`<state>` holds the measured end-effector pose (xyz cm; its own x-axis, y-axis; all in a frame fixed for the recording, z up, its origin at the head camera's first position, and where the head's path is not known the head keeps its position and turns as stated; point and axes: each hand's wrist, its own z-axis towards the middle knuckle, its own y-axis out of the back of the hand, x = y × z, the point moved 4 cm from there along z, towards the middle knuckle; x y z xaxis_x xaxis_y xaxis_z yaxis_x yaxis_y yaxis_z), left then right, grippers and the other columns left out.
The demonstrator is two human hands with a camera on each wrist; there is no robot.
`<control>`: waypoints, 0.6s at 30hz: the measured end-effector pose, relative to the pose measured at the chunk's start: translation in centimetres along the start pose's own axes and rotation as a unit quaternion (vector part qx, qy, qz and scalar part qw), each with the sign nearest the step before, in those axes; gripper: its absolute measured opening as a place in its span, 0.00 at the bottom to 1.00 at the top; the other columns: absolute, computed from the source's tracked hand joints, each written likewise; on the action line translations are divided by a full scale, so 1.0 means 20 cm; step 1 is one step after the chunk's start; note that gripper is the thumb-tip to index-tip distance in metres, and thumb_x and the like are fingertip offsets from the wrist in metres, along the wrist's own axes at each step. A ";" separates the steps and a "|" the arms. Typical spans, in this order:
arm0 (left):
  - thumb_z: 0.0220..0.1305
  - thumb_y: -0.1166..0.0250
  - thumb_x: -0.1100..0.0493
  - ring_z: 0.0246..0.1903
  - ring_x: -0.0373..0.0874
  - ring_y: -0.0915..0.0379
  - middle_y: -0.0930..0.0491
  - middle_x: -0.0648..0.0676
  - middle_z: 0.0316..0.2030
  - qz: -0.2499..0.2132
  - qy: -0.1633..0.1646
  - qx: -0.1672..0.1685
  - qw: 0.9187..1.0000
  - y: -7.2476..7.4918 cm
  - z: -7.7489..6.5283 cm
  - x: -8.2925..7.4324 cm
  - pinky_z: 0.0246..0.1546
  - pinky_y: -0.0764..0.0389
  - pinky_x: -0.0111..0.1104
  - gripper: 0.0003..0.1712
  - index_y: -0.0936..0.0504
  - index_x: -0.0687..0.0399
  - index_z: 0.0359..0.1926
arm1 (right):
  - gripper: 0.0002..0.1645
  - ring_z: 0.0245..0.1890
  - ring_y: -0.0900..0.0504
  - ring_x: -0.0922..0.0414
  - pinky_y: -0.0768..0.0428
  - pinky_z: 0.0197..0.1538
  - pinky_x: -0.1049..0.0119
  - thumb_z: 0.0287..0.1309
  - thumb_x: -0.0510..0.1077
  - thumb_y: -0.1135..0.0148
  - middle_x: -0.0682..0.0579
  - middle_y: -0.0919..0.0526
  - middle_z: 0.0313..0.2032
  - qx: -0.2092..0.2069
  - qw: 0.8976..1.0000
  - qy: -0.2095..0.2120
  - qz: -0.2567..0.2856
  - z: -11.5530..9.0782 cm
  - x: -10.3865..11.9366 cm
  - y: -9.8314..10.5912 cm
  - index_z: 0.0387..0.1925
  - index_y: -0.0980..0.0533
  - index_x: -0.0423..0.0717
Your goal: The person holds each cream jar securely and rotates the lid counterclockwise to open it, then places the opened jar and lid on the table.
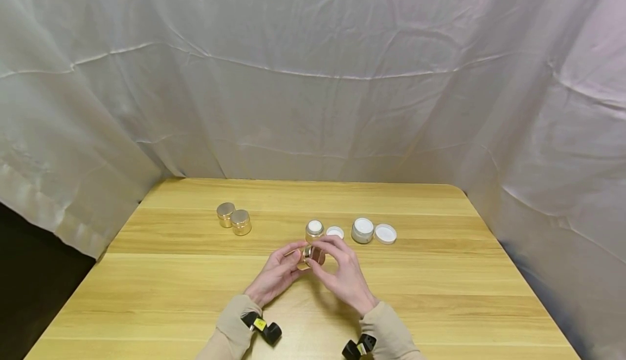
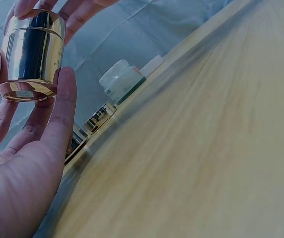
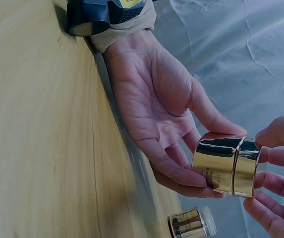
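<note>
A shiny gold jar with a lid (image 2: 35,54) is held between the two hands above the table, tilted on its side in the head view. My left hand (image 1: 276,276) grips its body, thumb and fingers around the wall. My right hand (image 1: 344,276) holds the lid end with thumb and fingertips; those fingers (image 3: 275,186) show at the edge of the right wrist view. A seam runs between lid and body. Just behind the hands stands an uncovered gold jar (image 1: 315,228) with a white top, and next to it lies a white-lined lid (image 1: 335,232), partly covered by the right hand.
Right of these stands an uncovered frosted jar (image 1: 363,231), its white lid (image 1: 386,234) lying beside it. Farther left, two covered gold jars (image 1: 240,222) stand side by side. A grey curtain (image 1: 313,105) surrounds the back and sides of the wooden table (image 1: 171,284).
</note>
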<state>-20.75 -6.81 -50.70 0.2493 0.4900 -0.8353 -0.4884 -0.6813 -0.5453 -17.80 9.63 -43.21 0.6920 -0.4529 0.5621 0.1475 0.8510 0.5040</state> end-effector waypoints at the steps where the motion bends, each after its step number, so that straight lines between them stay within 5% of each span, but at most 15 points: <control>1: 0.78 0.49 0.61 0.53 0.36 0.20 0.18 0.45 0.53 0.000 0.000 0.000 1.000 0.00 0.00 0.00 0.63 0.19 0.36 0.16 0.21 0.40 0.57 | 0.21 0.45 0.16 0.50 0.15 0.52 0.62 0.50 0.37 0.25 0.49 0.16 0.47 0.001 1.000 -0.002 0.000 0.00 0.00 0.00 0.48 0.17 0.42; 10: 0.78 0.48 0.58 0.53 0.36 0.21 0.18 0.44 0.51 0.014 0.004 -0.005 1.000 0.00 0.00 0.00 0.64 0.20 0.36 0.15 0.22 0.39 0.57 | 0.21 0.43 0.15 0.50 0.13 0.44 0.63 0.53 0.42 0.25 0.47 0.15 0.47 -0.008 0.999 -0.042 -0.006 0.00 0.01 0.01 0.49 0.17 0.43; 18: 0.78 0.49 0.59 0.52 0.35 0.21 0.18 0.44 0.51 0.009 -0.001 0.002 1.000 0.00 0.00 0.00 0.63 0.20 0.35 0.15 0.21 0.39 0.57 | 0.21 0.40 0.15 0.49 0.13 0.44 0.63 0.52 0.40 0.24 0.46 0.15 0.45 -0.001 0.999 -0.032 0.001 0.00 0.01 0.01 0.48 0.17 0.41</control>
<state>-20.76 -6.77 -50.73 0.2397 0.4788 -0.8445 -0.4962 -0.6873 -0.5305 -17.67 9.70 -43.00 0.6456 -0.4676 0.6037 0.1478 0.8521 0.5020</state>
